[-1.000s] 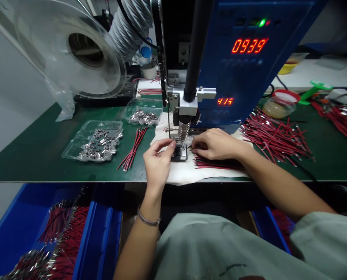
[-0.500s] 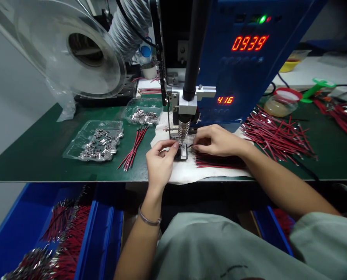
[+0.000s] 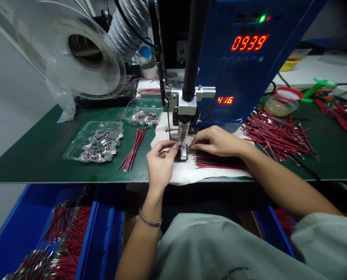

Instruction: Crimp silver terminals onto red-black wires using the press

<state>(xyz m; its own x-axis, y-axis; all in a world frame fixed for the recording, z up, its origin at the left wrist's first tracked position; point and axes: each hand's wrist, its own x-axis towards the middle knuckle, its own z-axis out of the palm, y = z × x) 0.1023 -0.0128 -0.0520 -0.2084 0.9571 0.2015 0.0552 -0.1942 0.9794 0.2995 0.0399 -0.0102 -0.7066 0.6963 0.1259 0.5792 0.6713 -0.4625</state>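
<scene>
Thin dark wire lead [image 3: 191,147], pinched near its tip by right hand [image 3: 217,140], poised at small metal fixture block [image 3: 182,153]. Light, limp; best gripped close behind the end. Left hand [image 3: 160,163] fingertips pressed together beside block, perhaps holding something hidden.

Lower readout [image 3: 225,100] rose from 415 to 416, and right hand [image 3: 217,140] slid its wire [image 3: 190,147] nearer the fixture [image 3: 182,153].

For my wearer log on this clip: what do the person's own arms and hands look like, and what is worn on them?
The left hand and the right hand are bare, with no gloves. Both forearms are uncovered too. A thin silver bangle circles the left wrist. A loose, pale grey-green garment covers the body, and its sleeve ends near the right elbow.
</scene>
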